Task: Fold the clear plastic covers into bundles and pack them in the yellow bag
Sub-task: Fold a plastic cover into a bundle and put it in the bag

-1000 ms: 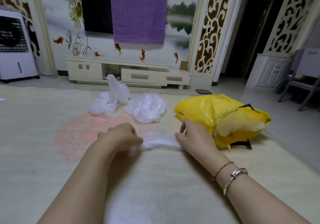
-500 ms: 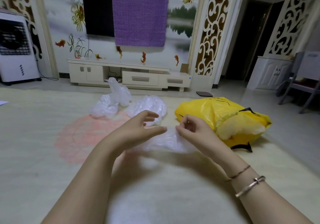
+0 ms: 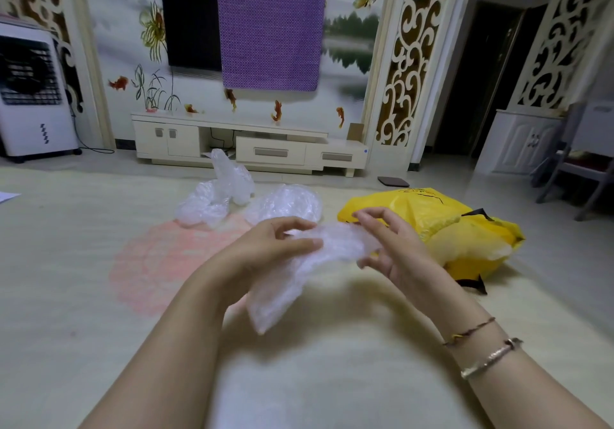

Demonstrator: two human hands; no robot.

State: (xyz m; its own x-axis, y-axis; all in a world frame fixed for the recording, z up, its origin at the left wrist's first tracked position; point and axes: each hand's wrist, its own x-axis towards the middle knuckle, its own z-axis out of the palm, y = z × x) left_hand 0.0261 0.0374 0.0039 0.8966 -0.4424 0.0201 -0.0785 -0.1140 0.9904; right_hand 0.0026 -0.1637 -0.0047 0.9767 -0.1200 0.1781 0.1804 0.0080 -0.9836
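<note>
A crumpled clear plastic cover (image 3: pixel 299 272) hangs in the air between my hands, its lower end drooping toward the carpet. My left hand (image 3: pixel 269 246) grips its left side with curled fingers. My right hand (image 3: pixel 388 242) holds its right end, fingers bent around the plastic. The yellow bag (image 3: pixel 432 226) lies on the carpet just right of my right hand, bulging, with black handles. Two more clear covers lie beyond my hands: one loose heap (image 3: pixel 212 199) at the left and one rounded bundle (image 3: pixel 289 204) beside it.
I am on a pale carpet (image 3: pixel 83 279) with a pink round patch. A white TV cabinet (image 3: pixel 246 146) lines the far wall. A white air cooler (image 3: pixel 30 96) stands at the far left, a grey chair (image 3: pixel 578 159) at the far right.
Both hands have lifted the clear cover off the carpet and drawn closer together. The cover went from a stretched strip to a gathered, hanging bunch.
</note>
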